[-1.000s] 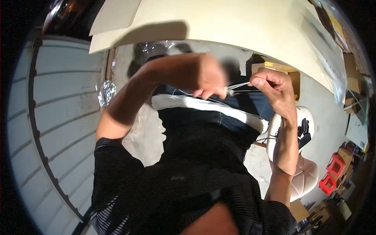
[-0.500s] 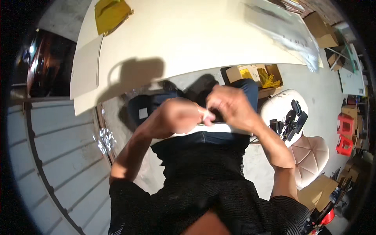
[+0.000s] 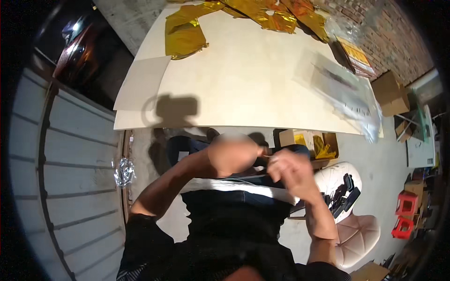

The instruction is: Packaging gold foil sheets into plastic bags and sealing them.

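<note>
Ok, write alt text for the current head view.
A person's left hand and right hand, both blurred, are close together near a long white strip. Beyond is a pale table with shiny gold sheets; a cushioned chair stands at right.

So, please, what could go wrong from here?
The white bundle of strands lies across the lap, so it might slide off. The left hand and right hand are close to it, so strands could tangle. The clear plastic reaches the edge of the table; a bump might drop it.

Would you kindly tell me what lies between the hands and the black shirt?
The head view shows a white bundle of strands lying across the dark trousers.
</note>
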### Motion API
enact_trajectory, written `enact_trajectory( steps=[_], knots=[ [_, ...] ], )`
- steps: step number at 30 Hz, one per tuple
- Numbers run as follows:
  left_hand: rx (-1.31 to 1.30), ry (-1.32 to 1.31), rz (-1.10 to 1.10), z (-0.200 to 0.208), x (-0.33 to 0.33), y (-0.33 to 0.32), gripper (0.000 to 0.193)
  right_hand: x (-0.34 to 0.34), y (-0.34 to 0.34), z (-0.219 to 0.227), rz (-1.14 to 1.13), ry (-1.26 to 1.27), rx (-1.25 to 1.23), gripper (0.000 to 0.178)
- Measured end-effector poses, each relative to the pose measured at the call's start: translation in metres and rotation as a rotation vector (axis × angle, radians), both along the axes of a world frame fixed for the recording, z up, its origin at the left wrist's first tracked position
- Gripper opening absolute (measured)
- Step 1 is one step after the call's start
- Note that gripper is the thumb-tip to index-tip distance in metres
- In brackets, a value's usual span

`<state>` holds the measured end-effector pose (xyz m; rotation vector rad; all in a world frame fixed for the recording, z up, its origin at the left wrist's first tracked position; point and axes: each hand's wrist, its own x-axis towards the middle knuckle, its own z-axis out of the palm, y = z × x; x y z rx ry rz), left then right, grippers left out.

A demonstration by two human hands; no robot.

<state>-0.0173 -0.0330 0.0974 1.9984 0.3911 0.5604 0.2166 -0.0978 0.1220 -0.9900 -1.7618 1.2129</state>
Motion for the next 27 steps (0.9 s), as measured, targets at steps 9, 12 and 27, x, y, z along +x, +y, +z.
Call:
enact_trajectory(
  steps=[9,12,27],
  knots=[
    [-0.169,-0.018,-0.238,0.017,-0.001,0.001,0.043,0.008,0.002,0.014,0.003,0.067,-0.008,0.023],
    [-0.461,-0.066,-0.215,0.037,-0.001,-0.011,0.043,0.011,0.008,0.008,0.043,-0.167,-0.022,0.022],
    [-0.407,0.035,-0.186,0.042,-0.007,0.001,0.026,0.010,0.014,0.032,-0.060,-0.023,-0.023,0.019]
  ],
)
